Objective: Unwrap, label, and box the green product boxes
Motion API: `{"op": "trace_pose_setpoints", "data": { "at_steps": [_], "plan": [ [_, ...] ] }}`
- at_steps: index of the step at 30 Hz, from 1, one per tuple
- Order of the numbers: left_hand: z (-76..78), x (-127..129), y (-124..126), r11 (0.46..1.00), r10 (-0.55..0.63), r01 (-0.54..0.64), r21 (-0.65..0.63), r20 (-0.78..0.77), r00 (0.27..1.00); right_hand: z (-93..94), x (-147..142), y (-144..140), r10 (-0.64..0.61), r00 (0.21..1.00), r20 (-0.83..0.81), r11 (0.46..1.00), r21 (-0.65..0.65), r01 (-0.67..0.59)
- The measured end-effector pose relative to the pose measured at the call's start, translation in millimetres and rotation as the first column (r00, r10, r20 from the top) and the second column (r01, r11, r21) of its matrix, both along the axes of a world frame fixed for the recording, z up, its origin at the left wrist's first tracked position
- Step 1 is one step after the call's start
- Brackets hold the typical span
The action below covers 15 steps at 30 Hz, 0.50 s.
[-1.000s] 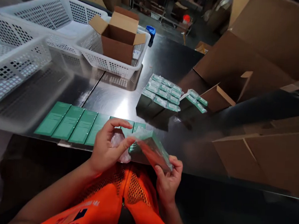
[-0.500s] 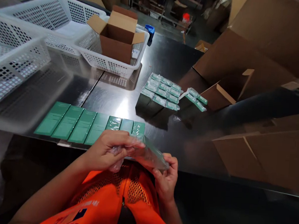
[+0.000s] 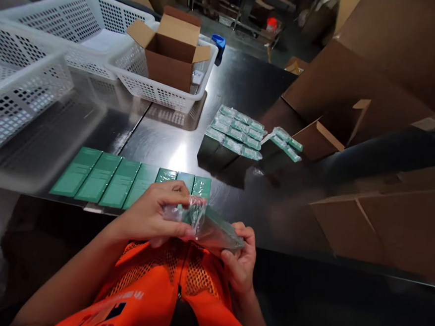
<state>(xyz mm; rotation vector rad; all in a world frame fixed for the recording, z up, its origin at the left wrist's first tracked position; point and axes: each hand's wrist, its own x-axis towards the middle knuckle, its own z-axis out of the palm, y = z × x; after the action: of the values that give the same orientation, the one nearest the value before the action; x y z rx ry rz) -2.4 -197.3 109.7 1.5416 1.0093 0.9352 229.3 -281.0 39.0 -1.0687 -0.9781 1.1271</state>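
Observation:
A green box in a clear plastic bag (image 3: 218, 228) is held between my two hands, tilted in front of the orange vest. My left hand (image 3: 158, 211) grips the loose plastic at the bag's left end, thumb below and fingers above. The box's right end is pinched between thumb and fingers of my right hand (image 3: 242, 256). Just beyond my left hand, several green boxes (image 3: 108, 180) lie in a row along the table's near edge; the right ones look shiny, as if wrapped. Several plastic-wrapped green boxes (image 3: 236, 129) stand grouped farther back.
White plastic baskets (image 3: 163, 90) stand at the back left, one holding an open cardboard box (image 3: 170, 63). A few more wrapped boxes (image 3: 286, 143) stand right of the group. Large cardboard cartons (image 3: 357, 78) line the right side. A blue object (image 3: 219, 44) sits behind the baskets.
My left hand has shifted its hold on the bag's left end; its fingers have drawn back and the bunched plastic there now shows more. My right hand has moved only slightly.

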Motion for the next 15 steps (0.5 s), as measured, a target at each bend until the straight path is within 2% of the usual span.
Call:
{"op": "trace_pose_setpoints", "data": {
  "at_steps": [2, 3, 5, 7, 8, 9, 11, 13, 15],
  "plan": [
    [0.9, 2.4, 1.5, 0.991, -0.047, 0.055, 0.121, -0.069, 0.996, 0.7, -2.0, -0.2, 0.018, 1.000, -0.004, 1.000, 0.001, -0.018],
    [1.1, 3.6, 1.4, 0.991, -0.053, 0.063, 0.115, -0.083, 0.995, 1.1, -3.6, -0.4, 0.032, 0.999, -0.011, 0.999, 0.009, -0.032],
    [1.0, 7.1, -0.8, 0.992, -0.118, 0.115, -0.050, -0.072, 0.990, 1.4, -8.3, -1.6, 0.057, 0.998, -0.034, 0.998, 0.016, -0.057],
    [0.0, 13.1, -4.5, 0.940, -0.181, 0.178, -0.291, 0.016, 0.983, 0.7, -14.1, -3.7, 0.051, 0.997, -0.065, 0.999, 0.016, -0.050],
    [-0.8, 17.0, -6.2, 0.911, -0.174, 0.190, -0.366, 0.078, 0.982, -0.1, -16.9, -5.1, 0.034, 0.996, -0.081, 0.999, 0.012, -0.033],
    [-1.7, 21.0, -7.4, 0.897, -0.144, 0.188, -0.399, 0.138, 0.980, -1.1, -19.5, -6.5, 0.012, 0.995, -0.097, 1.000, 0.007, -0.011],
    [-3.2, 27.5, -7.6, 0.917, -0.068, 0.137, -0.375, 0.192, 0.979, -3.2, -22.9, -9.2, -0.031, 0.993, -0.116, 1.000, -0.003, 0.031],
    [-3.4, 29.5, -4.8, 0.948, -0.037, 0.061, -0.313, 0.084, 0.996, -4.5, -23.1, -10.9, -0.029, 0.996, -0.088, 1.000, -0.011, 0.029],
    [-2.3, 26.3, -0.4, 0.971, -0.081, 0.039, -0.236, -0.169, 0.982, -4.3, -20.3, -10.7, -0.003, 1.000, -0.009, 1.000, -0.017, 0.002]
  ]
}}
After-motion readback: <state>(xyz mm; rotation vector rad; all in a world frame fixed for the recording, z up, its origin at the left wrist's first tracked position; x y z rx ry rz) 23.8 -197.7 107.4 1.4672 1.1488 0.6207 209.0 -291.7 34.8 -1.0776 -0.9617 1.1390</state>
